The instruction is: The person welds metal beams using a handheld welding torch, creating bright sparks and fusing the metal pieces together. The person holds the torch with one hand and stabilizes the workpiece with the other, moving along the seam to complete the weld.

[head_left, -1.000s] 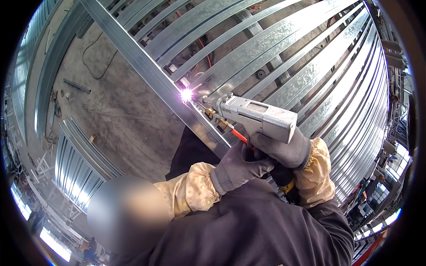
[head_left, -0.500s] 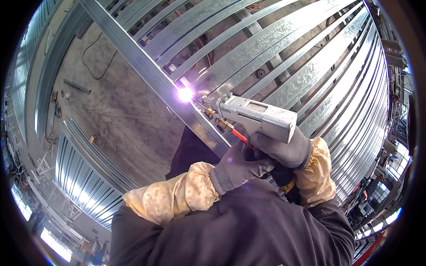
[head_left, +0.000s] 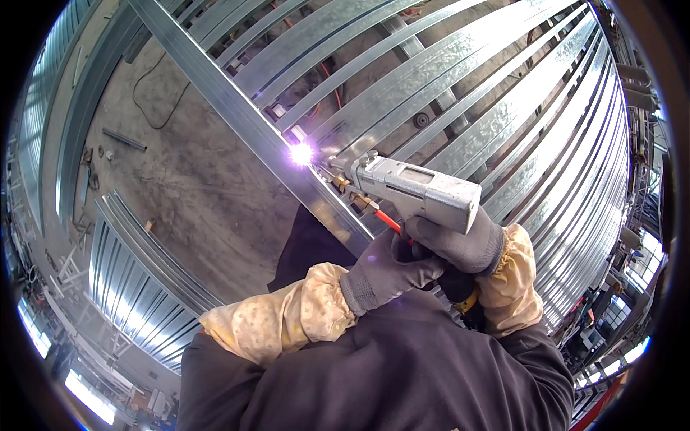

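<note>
My right hand (head_left: 460, 241), in a grey knit glove, is closed round the grip of a silver handheld welding gun (head_left: 417, 188). My left hand (head_left: 388, 271), gloved alike, is closed against the gun's lower part beside the right; its exact hold is partly hidden. A red wire-feed tube (head_left: 388, 220) runs from brass fittings (head_left: 352, 195) under the gun to the left fingers. The nozzle points left at a glaring violet-white weld spot (head_left: 300, 153) on the edge of a long galvanized steel beam (head_left: 237, 108), where the slats meet it.
Galvanized slats (head_left: 438, 72) spread in a row with gaps to the right. Bundled steel profiles (head_left: 144, 280) lie at lower left, curved-looking profiles (head_left: 86, 115) at far left. On the concrete floor (head_left: 201, 194) are a thin cable (head_left: 136, 97) and a short bar (head_left: 124, 138).
</note>
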The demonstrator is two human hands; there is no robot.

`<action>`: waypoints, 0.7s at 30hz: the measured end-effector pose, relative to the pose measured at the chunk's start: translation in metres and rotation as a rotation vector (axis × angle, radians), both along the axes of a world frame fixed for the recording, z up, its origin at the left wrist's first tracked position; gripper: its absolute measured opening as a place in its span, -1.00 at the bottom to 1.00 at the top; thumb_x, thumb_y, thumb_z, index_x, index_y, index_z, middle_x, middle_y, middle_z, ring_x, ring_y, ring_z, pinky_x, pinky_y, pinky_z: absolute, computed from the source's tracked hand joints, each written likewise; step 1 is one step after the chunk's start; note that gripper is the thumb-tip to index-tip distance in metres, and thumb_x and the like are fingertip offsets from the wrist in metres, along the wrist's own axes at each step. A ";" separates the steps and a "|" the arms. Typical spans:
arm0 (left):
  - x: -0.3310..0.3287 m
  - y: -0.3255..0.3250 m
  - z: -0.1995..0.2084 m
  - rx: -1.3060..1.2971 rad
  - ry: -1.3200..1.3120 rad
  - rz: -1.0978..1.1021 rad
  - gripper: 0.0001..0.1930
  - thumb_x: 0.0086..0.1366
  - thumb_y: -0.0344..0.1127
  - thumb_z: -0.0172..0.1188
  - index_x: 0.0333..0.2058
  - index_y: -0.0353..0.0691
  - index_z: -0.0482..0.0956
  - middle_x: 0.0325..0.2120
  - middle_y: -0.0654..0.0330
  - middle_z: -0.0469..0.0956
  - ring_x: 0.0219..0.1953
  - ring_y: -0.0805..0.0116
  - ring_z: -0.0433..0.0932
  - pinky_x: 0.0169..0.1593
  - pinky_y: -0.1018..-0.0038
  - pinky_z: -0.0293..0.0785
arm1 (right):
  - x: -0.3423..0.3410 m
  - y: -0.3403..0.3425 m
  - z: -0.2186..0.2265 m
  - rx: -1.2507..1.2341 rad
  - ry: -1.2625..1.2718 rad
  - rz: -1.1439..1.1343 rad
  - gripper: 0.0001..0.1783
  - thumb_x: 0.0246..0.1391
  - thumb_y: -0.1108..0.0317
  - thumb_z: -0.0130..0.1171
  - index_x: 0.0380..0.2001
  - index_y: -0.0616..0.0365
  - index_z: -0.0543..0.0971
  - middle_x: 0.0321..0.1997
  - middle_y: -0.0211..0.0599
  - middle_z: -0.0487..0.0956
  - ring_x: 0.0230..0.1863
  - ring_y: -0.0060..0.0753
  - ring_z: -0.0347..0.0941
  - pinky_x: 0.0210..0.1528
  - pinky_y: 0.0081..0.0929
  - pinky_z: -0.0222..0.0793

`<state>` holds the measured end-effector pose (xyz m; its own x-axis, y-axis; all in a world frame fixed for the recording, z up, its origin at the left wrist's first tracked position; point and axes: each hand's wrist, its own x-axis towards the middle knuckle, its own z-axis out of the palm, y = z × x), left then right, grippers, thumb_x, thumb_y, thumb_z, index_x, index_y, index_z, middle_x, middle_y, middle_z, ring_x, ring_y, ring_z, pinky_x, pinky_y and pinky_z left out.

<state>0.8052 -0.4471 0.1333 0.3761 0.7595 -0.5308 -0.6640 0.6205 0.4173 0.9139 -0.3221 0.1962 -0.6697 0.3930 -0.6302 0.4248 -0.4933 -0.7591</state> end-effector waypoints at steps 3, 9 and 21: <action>-0.002 0.000 0.000 0.021 -0.006 -0.006 -0.73 0.16 -0.39 0.34 -0.21 -0.27 0.48 -0.44 0.34 0.50 -0.40 0.63 0.47 -0.34 0.65 0.44 | 0.001 -0.002 0.000 -0.048 -0.025 -0.015 -0.59 0.17 0.38 0.10 0.06 0.34 0.39 -0.39 -0.28 0.59 -0.39 -0.50 0.55 -0.34 -0.51 0.47; -0.003 0.002 0.003 0.008 -0.067 -0.010 -0.75 0.17 -0.39 0.33 -0.21 -0.26 0.48 -0.44 0.36 0.49 -0.40 0.64 0.45 -0.34 0.63 0.43 | 0.002 -0.002 0.001 -0.005 -0.003 -0.011 -0.55 0.16 0.36 0.12 0.09 0.32 0.38 -0.35 -0.29 0.58 -0.38 -0.53 0.53 -0.32 -0.53 0.47; 0.000 -0.003 -0.003 0.026 -0.107 0.058 -0.75 0.17 -0.41 0.31 -0.22 -0.27 0.46 -0.44 0.32 0.50 -0.39 0.59 0.48 -0.33 0.61 0.45 | 0.000 -0.001 0.001 0.047 0.000 -0.007 -0.50 0.12 0.38 0.14 0.12 0.30 0.38 -0.25 -0.27 0.58 -0.33 -0.53 0.51 -0.26 -0.53 0.45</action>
<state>0.8053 -0.4500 0.1307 0.3842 0.7948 -0.4698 -0.7403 0.5693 0.3576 0.9137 -0.3235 0.1977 -0.6670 0.4265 -0.6109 0.4215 -0.4600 -0.7815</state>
